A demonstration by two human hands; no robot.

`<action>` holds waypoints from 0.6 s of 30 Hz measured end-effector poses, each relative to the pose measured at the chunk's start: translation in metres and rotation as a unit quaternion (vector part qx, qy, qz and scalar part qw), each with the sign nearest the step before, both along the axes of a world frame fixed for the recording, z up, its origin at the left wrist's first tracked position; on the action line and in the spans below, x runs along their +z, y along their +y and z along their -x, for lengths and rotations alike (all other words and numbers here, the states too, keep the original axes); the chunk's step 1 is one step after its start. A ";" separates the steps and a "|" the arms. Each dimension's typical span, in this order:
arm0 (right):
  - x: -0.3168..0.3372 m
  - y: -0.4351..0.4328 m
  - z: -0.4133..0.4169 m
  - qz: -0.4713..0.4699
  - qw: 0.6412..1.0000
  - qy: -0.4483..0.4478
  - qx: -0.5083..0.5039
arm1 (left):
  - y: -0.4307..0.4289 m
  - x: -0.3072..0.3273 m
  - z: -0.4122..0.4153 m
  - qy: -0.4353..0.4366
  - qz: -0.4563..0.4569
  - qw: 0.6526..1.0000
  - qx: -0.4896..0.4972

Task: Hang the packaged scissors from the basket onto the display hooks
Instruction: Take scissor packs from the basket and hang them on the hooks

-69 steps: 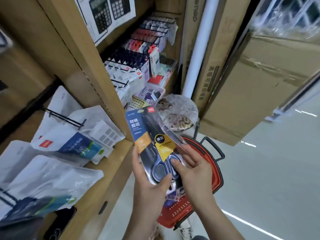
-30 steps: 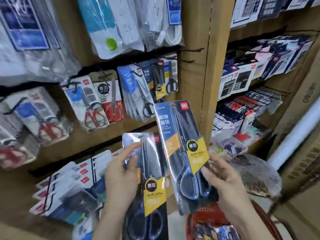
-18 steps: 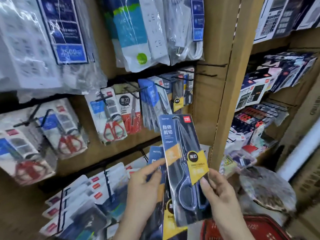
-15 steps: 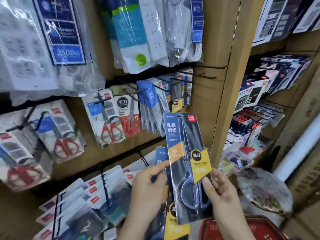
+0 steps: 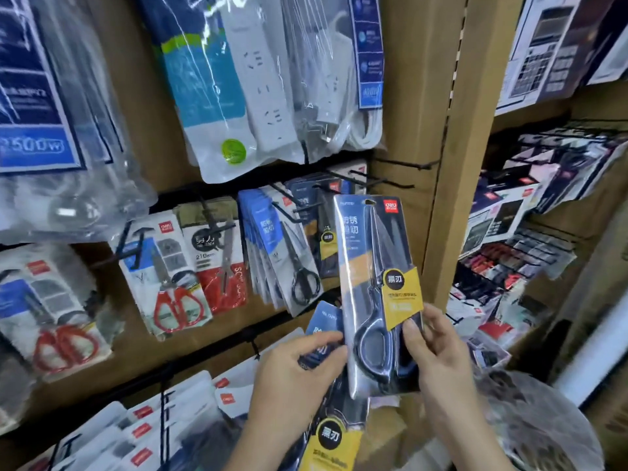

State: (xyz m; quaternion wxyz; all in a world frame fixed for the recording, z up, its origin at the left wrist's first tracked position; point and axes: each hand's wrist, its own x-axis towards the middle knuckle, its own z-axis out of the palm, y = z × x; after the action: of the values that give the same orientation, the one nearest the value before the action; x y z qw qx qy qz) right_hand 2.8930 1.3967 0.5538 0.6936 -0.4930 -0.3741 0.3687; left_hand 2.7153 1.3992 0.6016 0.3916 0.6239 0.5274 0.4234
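My right hand pinches the lower edge of an upright pack of black scissors with a yellow label, its hang hole just below the black display hooks. Lower down, my left hand holds a second pack of scissors of the same kind, partly hidden behind the first pack. Similar blue and black packs hang on the hooks to the left. The basket is out of view.
Red-handled scissors packs hang further left and bagged power strips above. A wooden upright stands right of the hooks, with boxed calculators beyond it. White packs hang on the lower row.
The view has swung up from the basket to the hook wall. My right hand has raised its pack closer to the hooks, while my left hand has stayed low with the second pack.
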 end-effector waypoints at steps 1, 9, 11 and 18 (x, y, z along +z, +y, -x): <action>0.002 0.009 -0.006 -0.005 1.000 0.000 0.005 | 0.007 0.001 -0.005 0.006 -0.005 1.000 0.006; -0.001 0.041 -0.040 -0.013 0.996 -0.074 0.044 | 0.043 0.000 -0.019 0.017 -0.022 0.998 0.053; -0.001 0.041 -0.045 -0.016 0.995 -0.087 0.051 | 0.048 0.002 -0.020 -0.011 -0.015 0.999 0.050; 0.006 0.032 -0.046 -0.035 0.996 -0.067 0.054 | 0.057 0.005 -0.026 0.040 -0.001 0.999 -0.013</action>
State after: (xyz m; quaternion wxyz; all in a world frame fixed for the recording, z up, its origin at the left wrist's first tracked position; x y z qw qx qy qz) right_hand 2.9395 1.4290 0.5603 0.6628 -0.4716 -0.4582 0.3582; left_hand 2.7415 1.4559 0.6068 0.3749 0.6477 0.5340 0.3935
